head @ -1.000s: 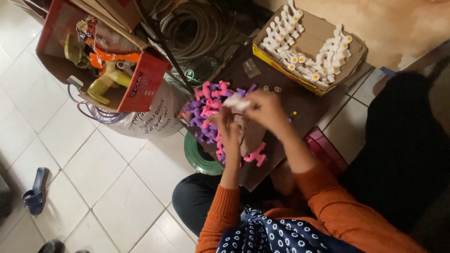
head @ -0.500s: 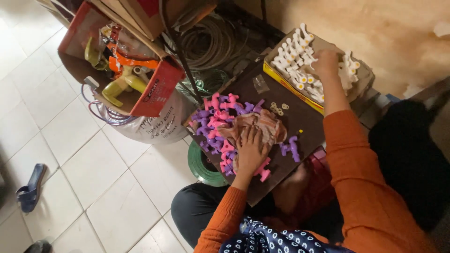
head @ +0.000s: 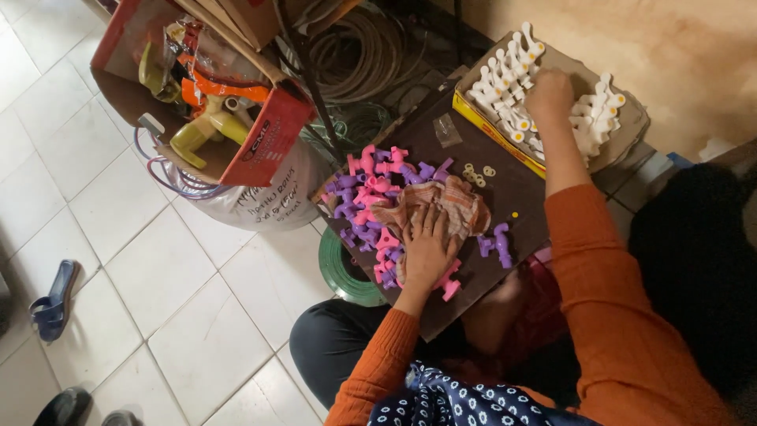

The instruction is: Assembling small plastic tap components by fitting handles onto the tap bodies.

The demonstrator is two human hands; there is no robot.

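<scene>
My left hand [head: 426, 246] lies flat, fingers spread, on a striped brown cloth [head: 441, 207] and a heap of pink and purple plastic taps [head: 365, 203] on a dark board [head: 505, 189] across my lap. My right hand [head: 550, 92] reaches far forward into a cardboard tray [head: 623, 134] of white plastic taps [head: 505, 75], its fingers curled down among them; what it grips is hidden. One purple tap [head: 497, 243] lies apart by my right forearm. Small white rings [head: 476, 170] lie loose on the board.
A red cardboard box [head: 260, 150] with yellow fittings and orange parts sits on a white sack [head: 260, 201] at left. Coiled hoses [head: 355, 55] lie behind, a green coil [head: 343, 272] under the board. Blue sandal [head: 54, 300] on white floor tiles.
My right hand left the pile, reached to the tray of white taps and now digs into them. My left hand settled flat on the cloth and coloured taps.
</scene>
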